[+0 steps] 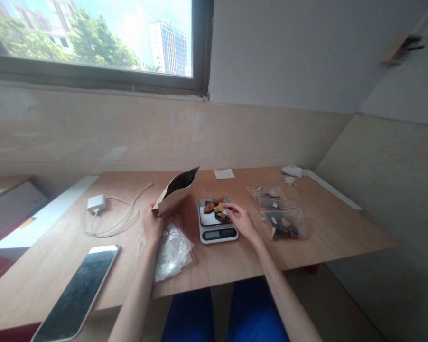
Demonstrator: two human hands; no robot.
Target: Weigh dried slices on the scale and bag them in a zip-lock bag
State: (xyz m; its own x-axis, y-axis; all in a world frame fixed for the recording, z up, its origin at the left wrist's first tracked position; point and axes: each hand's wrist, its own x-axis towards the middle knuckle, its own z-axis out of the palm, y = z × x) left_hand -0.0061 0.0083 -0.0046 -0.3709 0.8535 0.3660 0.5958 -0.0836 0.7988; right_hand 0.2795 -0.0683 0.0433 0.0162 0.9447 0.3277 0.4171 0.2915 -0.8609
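**Hands at the scale**

Left hand (153,222) gripping open paper pouch (176,191), tilted toward kitchen scale (217,219) on worktop (324,228). Right hand (241,221) pinching a dried piece (221,207) over the scale's platform. Empty clear bag (171,249) lying beside left wrist; filled bags (280,213) right of scale.

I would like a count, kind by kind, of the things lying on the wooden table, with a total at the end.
Kitchen scale: 1
Brown paper pouch, held by the left hand: 1
Filled zip bags: 3
Empty clear bags: 1 pile, number unclear
Phone: 1
Charger with cable: 1
White paper slip: 1
The right hand touches the brown pieces on the scale.
Total: 9
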